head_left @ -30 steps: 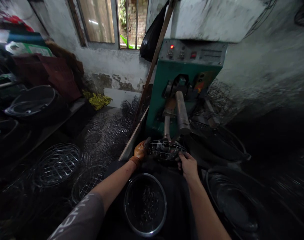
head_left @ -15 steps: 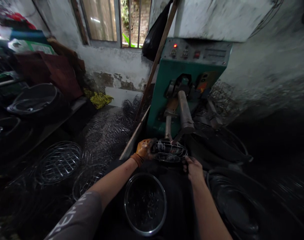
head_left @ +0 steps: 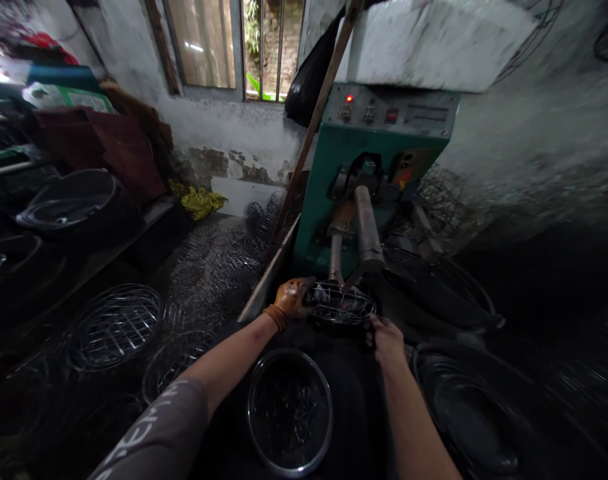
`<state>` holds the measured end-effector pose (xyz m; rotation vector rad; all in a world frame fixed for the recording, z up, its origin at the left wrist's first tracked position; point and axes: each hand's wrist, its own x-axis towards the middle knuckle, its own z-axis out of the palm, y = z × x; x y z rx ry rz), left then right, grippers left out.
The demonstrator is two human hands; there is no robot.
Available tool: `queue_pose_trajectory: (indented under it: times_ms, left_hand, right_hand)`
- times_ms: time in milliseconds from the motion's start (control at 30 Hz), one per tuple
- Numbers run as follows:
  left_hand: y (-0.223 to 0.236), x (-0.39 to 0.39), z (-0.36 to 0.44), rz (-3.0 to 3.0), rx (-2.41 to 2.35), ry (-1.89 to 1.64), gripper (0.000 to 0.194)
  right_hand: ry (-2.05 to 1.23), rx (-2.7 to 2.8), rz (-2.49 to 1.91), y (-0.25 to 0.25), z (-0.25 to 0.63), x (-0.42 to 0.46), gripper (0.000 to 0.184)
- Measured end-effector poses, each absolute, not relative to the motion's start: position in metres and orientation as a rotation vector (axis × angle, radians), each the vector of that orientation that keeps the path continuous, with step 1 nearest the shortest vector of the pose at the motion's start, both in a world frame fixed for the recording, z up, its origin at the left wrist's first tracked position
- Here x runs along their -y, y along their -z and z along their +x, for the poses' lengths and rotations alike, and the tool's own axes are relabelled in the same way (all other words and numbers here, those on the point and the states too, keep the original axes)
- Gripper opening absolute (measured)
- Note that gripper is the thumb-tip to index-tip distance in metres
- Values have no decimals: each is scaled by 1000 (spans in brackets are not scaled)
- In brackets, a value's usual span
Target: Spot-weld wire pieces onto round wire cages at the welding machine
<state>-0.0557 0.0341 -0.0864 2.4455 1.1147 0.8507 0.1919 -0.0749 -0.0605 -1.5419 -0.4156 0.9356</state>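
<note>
A wire basket (head_left: 341, 311) is held at the near side of the green machine (head_left: 334, 148), gripped at left by the gloved left hand (head_left: 291, 300), pinched at right by the right hand (head_left: 388, 339) (a bowl (head_left: 268, 413) is seen nearer).

Far: grey wall (head_left: 259, 130); peels near its base, carries a barred window (head_left: 238, 57) admitting daylight. Left: low, dark bench (head_left: 155, 215). Right: stained wall (head_left: 529, 133). Interior: dimly lit.
</note>
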Motion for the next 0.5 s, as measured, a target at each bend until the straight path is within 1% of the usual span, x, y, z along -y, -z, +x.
queue_pose_trajectory:
  times_ms: [200,267,333,400,500]
  left_hand:
    - [89,-36,-55,2425,-1082,-873,81]
    - [94,-33,-57,2406,-1067,-971,80]
    - [103,-29,-60,2340,-1095,-1068,87]
    - [113,-27,-66,2229,-1182,-1041,94]
    - [123,-26,-75,2120,-1283,-899,91]
  right_hand:
    - [-942,413,-1555,59,190,76,52]
    - [-935,417,-1547,59,188,77,53]
    - [-929,430,-1551,58,185,78,53]
    - [-925,440,-1588,56,184,78,50]
    - [-839,527,-1763,48,187,81,37]
